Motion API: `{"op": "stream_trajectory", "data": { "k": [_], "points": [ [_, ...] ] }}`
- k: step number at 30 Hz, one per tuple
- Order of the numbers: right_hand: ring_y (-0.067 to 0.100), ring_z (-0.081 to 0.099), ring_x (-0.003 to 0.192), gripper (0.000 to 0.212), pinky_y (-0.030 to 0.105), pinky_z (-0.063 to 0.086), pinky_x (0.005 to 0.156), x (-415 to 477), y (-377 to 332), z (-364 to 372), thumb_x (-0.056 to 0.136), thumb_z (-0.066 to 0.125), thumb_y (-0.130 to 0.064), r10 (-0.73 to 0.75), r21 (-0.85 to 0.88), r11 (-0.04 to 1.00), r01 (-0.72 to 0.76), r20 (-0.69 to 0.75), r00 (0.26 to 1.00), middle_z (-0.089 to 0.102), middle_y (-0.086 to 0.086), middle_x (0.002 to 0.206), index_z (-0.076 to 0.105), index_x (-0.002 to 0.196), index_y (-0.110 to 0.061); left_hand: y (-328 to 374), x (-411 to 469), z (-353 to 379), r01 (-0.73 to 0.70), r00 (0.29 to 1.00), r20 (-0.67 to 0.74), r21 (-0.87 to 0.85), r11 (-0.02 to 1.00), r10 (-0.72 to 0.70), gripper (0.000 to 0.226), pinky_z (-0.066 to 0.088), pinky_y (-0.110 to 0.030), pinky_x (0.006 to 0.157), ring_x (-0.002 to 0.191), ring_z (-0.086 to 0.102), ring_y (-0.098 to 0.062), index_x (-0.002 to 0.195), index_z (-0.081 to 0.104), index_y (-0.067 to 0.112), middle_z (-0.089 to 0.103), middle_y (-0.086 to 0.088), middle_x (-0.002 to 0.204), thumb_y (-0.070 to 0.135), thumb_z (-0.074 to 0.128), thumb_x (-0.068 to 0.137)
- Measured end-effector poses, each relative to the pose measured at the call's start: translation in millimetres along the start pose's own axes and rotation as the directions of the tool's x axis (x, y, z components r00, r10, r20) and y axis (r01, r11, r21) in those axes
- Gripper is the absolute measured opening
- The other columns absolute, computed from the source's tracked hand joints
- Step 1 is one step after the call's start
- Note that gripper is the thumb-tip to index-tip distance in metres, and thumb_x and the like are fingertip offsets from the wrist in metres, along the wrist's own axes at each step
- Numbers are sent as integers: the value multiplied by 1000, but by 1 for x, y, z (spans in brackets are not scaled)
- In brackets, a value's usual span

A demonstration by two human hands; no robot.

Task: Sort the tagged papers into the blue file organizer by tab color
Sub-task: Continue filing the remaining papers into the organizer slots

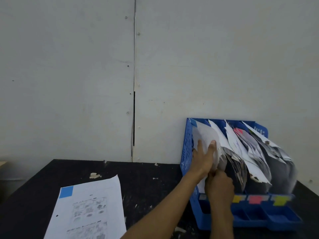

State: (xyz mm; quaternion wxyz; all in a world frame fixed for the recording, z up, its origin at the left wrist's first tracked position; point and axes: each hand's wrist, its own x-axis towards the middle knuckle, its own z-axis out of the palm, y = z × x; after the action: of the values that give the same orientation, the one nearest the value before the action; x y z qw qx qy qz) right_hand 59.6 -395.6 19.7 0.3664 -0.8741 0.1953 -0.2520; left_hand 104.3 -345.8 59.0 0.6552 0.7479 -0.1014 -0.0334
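The left hand (203, 157) lies flat with straight, spread fingers, pressing a sheet (202, 135) back into the leftmost slot of the organizer (187, 147). Just below it, the right hand (219, 187) is curled and seems to pinch that sheet's lower end, though blur hides the fingertips. The sheet stands on its short edge. Its long axis rises from the right hand up and away toward the wall (224, 66), leaning back. The other slots run off to the right of both hands, their papers fanned the same way. Coloured labels (255, 199) sit along the front lip, and the one for the leftmost slot is hidden behind the right hand. The next piece, by my reading, is the loose sheet (89, 209). It lies flat on the worktop (146, 187), well apart to the left of the hands and nearer the body. Its long axis runs away from the person with a slight tilt to the right. Its blue tab (66, 191) is at the far left corner. The left hand is the nearer one to it.
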Motion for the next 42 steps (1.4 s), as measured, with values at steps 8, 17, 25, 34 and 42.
{"op": "stream_trajectory", "data": {
  "k": [8,17,25,34,42],
  "points": [
    [31,64,78,12,31,42,59,-6,-1,12,94,55,-12,20,-195,981,-19,2,1000,66,19,91,58,83,-6,5,5,8,-85,996,-23,63,994,86,98,9,-53,118,149,-2,-24,148,-9,49,-9,0,162,93,27,68],
    [23,47,49,31,25,29,47,3,1,11,97,45,-9,-104,155,975,162,-327,939,58,17,59,57,70,1,6,-2,4,-106,994,-20,36,994,107,130,5,-43,118,149,0,-18,152,-4,40,-6,3,163,103,13,40],
    [31,61,57,16,22,31,47,-3,1,8,91,60,-6,-158,-21,987,159,-312,937,64,19,67,61,75,-1,3,-8,4,-170,985,38,37,985,169,97,8,-50,119,150,0,-17,149,-3,48,-4,2,163,91,29,69],
    [15,45,44,29,22,32,46,3,14,15,89,57,4,-86,107,988,111,-221,972,49,4,53,54,61,-5,2,-7,2,-124,991,68,84,989,118,56,2,-49,117,149,-7,-19,135,-9,62,-9,-1,162,68,28,93],
    [28,51,63,27,34,40,58,-5,8,11,89,58,1,45,-76,996,-49,-47,998,64,27,83,47,66,-7,-22,-13,8,-310,944,135,48,950,301,48,0,-42,122,148,-6,-5,135,0,69,-3,10,162,39,20,103]
  ]
}}
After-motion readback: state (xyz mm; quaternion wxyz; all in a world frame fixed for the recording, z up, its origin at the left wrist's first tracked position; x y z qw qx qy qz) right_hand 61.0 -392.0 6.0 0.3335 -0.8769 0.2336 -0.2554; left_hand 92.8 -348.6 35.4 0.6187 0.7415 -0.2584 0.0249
